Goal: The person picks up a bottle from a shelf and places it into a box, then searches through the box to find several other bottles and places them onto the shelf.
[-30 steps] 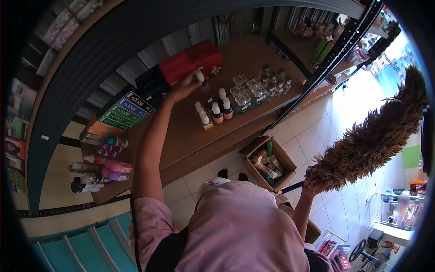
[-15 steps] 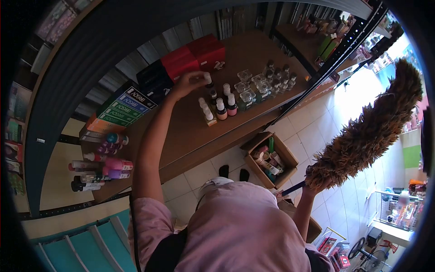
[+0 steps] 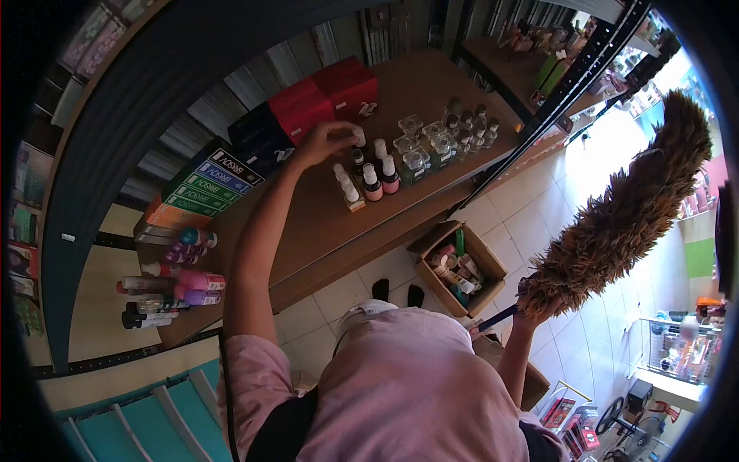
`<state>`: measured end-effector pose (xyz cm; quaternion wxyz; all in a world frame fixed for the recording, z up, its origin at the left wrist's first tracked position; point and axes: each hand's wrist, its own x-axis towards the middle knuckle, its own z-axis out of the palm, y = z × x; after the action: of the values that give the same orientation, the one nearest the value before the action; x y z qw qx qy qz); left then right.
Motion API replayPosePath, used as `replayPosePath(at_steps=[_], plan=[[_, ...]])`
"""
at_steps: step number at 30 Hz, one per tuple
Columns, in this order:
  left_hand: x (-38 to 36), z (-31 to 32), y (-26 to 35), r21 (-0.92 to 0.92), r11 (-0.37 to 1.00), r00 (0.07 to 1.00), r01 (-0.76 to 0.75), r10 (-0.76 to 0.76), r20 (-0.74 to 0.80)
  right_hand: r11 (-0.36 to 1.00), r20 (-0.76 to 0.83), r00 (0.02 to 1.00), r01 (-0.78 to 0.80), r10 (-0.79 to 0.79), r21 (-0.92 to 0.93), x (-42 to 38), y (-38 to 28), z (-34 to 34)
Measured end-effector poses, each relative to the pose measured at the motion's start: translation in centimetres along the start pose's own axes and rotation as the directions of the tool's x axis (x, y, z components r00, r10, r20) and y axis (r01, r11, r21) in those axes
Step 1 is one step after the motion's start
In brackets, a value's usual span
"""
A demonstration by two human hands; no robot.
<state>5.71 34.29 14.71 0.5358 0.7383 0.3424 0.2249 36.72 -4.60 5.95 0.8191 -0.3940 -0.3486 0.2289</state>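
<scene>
My left hand (image 3: 325,144) is closed with its fingertips on the white cap of a small dark bottle (image 3: 359,142), over the brown shelf (image 3: 308,212). Close by stand pink bottles with white caps (image 3: 389,179) and a short row of white-topped bottles (image 3: 349,191). Clear glass bottles (image 3: 416,162) are grouped to their right. My right hand (image 3: 541,311) grips a brown feather duster (image 3: 627,215) near the base of its feathers, away from the shelf. Its dark handle (image 3: 499,317) runs down towards my body.
Red boxes (image 3: 350,92) and dark blue boxes (image 3: 265,137) line the shelf's back. Stacked cartons (image 3: 208,189) and coloured bottles (image 3: 202,282) occupy its left end. An open cardboard box (image 3: 493,277) with assorted containers sits on the tiled floor (image 3: 523,192). A dark upright (image 3: 573,100) edges the shelf.
My left hand and the dark bottle have shifted slightly right and down, closer to the other bottles. The duster has moved only a little; my right hand still grips it.
</scene>
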Motion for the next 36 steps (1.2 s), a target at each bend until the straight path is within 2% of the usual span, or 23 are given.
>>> replayPosePath(at_steps=[2,5,8,11,18,20,22,24,26,30,33,36], plan=[[0.1,0.0,-0.2,-0.008,1.000,1.000,-0.018,0.018,0.020,0.993,-0.069,0.998,-0.011,0.002,-0.120,-0.2,0.1,0.1],[-0.1,0.1,-0.1,-0.022,1.000,0.999,-0.002,0.003,0.032,0.970,-0.064,0.988,-0.125,0.141,0.208,0.2,-0.8,1.2],[-0.2,0.1,0.0,-0.011,1.000,0.999,0.009,-0.008,0.034,0.962,-0.129,0.970,-0.175,0.205,0.209,0.3,-0.7,1.4],[-0.3,0.3,0.5,-0.002,1.000,0.999,0.006,-0.006,0.036,0.958,-0.105,0.976,-0.163,0.192,0.235,0.3,-0.5,1.4],[-0.1,0.3,0.2,-0.019,1.000,0.999,0.014,-0.013,0.046,0.981,-0.263,0.945,-0.185,0.193,0.056,-0.1,0.0,1.6],[-0.1,0.2,0.3,-0.036,0.999,0.998,0.029,-0.027,0.057,0.975,-0.198,0.958,-0.187,0.207,0.117,0.0,-0.3,1.6],[0.0,0.1,0.2,-0.043,0.998,0.997,0.039,-0.036,0.065,0.975,-0.257,0.940,-0.210,0.223,0.078,0.0,-0.3,1.6],[0.0,0.1,0.1,-0.040,0.998,0.997,0.042,-0.040,0.069,0.973,-0.241,0.944,-0.206,0.225,0.101,0.1,-0.2,1.5],[0.0,0.1,0.0,-0.054,0.998,0.996,0.028,-0.023,0.086,0.966,-0.148,0.967,-0.180,0.209,0.186,0.3,-0.3,1.3],[-0.1,0.2,0.7,-0.040,0.999,0.996,0.020,-0.016,0.085,0.988,-0.217,0.967,-0.148,0.135,-0.048,0.0,0.2,0.9],[-0.2,0.0,1.1,-0.018,0.999,0.993,0.038,-0.035,0.115,0.986,-0.211,0.973,-0.116,0.089,-0.118,0.2,0.3,1.0],[0.0,-0.1,0.1,-0.034,0.995,0.987,-0.096,0.099,0.125,0.978,-0.242,0.968,-0.110,0.066,-0.176,0.2,0.3,1.1]])
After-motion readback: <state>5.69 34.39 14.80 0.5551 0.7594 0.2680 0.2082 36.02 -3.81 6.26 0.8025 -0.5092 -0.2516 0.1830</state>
